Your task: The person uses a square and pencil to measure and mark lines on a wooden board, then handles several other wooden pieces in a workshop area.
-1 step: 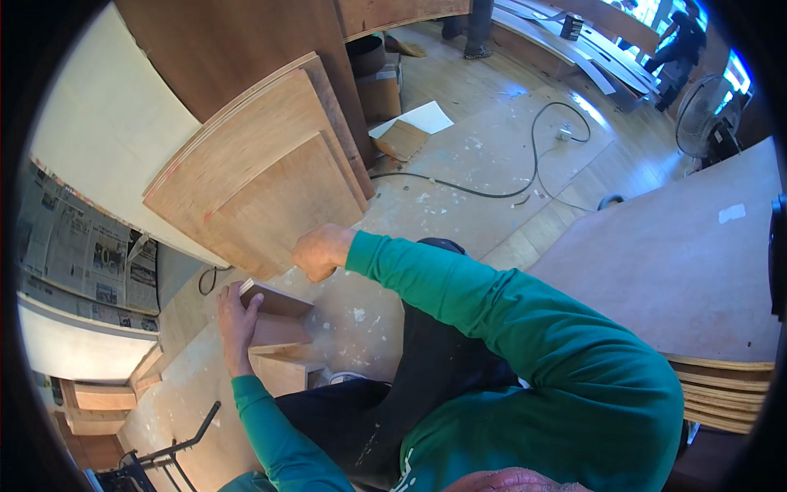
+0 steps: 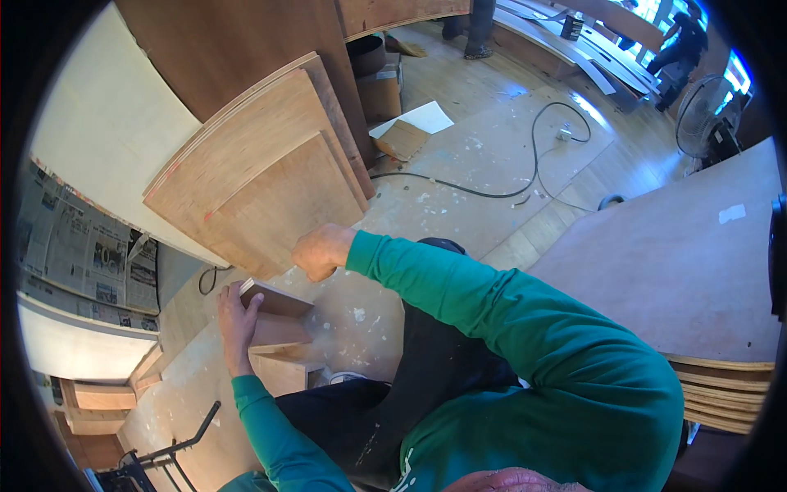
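My left hand (image 2: pixel 238 324) grips the edge of a small brown wooden board (image 2: pixel 283 301), its thumb on the near face and its fingers around the far side. Below that board lies another brown panel (image 2: pixel 279 330), and under it a pale open-ended wooden box (image 2: pixel 283 373); whether these pieces are joined I cannot tell. My right hand (image 2: pixel 322 252) is closed in a fist just above and right of the board, apart from it. Anything inside that fist is hidden. My right arm reaches across my bent leg in dark trousers.
Large plywood panels (image 2: pixel 279 172) lean against a brown cabinet side ahead. A black cable (image 2: pixel 467 190) runs over the paint-spotted floor sheet. Stacked boards (image 2: pixel 656 254) stand at right, beneath a fan (image 2: pixel 707 115). A black metal frame (image 2: pixel 176 447) is at lower left. Other people are farther off.
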`<state>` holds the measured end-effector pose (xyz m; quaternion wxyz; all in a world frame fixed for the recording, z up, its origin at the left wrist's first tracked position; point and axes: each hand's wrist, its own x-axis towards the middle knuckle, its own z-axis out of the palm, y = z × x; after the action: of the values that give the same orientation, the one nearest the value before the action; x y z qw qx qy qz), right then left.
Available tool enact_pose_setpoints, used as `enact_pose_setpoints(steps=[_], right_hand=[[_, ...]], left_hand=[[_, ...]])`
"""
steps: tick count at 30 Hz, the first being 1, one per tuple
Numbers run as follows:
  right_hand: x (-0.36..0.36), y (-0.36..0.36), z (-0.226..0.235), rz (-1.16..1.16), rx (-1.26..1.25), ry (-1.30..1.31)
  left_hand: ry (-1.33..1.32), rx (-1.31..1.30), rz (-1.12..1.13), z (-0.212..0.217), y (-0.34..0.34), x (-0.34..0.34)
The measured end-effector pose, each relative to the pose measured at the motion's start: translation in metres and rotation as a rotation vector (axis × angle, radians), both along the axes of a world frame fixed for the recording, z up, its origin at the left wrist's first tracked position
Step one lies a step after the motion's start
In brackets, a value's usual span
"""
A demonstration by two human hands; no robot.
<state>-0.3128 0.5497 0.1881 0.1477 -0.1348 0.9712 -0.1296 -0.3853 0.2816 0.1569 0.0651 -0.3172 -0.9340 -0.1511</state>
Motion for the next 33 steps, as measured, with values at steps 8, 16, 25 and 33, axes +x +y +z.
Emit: enact_pose_setpoints(steps=[8, 16, 25, 33], right_hand=[[0.005, 0.002, 0.006, 0.0, -0.019, 0.008], [0.005, 0.001, 0.003, -0.029, -0.024, 0.017], [0.007, -0.001, 0.011, -0.011, 0.006, -0.006], [0.007, -0.001, 0.009, -0.009, 0.005, 0.001]], left_hand=[[-0.011, 0.016, -0.015, -0.001, -0.003, -0.002], [0.002, 0.02, -0.018, -0.005, -0.004, -0.004], [-0.001, 0.013, 0.005, -0.004, -0.003, -0.002], [-0.004, 0.043, -0.01, -0.005, -0.004, -0.002]])
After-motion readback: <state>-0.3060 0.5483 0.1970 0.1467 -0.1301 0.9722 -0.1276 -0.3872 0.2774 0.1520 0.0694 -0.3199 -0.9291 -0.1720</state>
